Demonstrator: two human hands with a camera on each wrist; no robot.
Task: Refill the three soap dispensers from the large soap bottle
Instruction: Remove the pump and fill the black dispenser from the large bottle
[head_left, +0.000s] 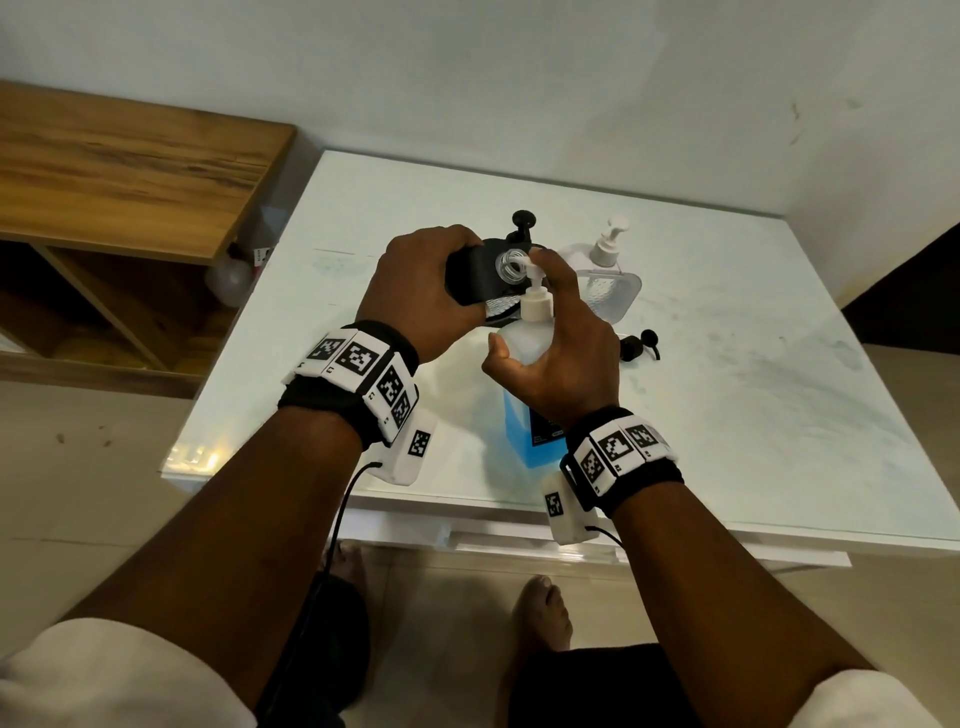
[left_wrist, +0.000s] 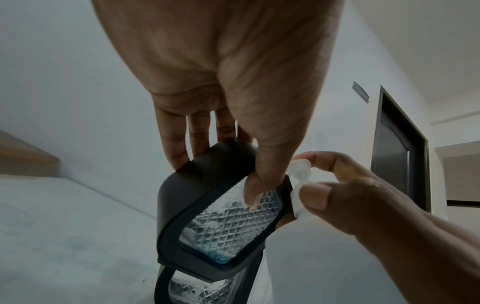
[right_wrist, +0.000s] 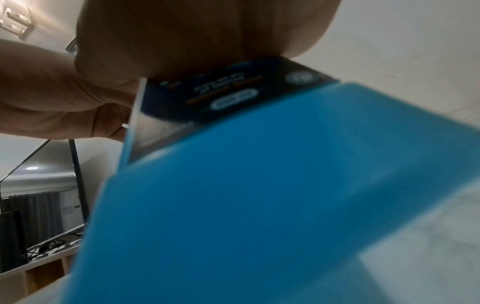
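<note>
On the white table (head_left: 727, 332), the large soap bottle (head_left: 524, 415) stands upright, blue liquid in its lower part; its dark blue label is too blurred to read. Right hand (head_left: 558, 338) wraps its neck, a finger on the white pump (head_left: 537, 301). Left hand (head_left: 415, 291) grips a tilted black dispenser (head_left: 478, 275), uncapped, a trace of blue inside. A white dispenser (head_left: 608, 275) stands behind.

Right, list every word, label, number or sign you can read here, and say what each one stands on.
Nothing reads clearly.
Large soap bottle: dark blue label has white print and a logo oval, too blurred to read.
Wrist bands: square black-and-white code markers with tiny characters beside them, too small to read.
Tag beside the wooden shelf: print too small to read.
</note>
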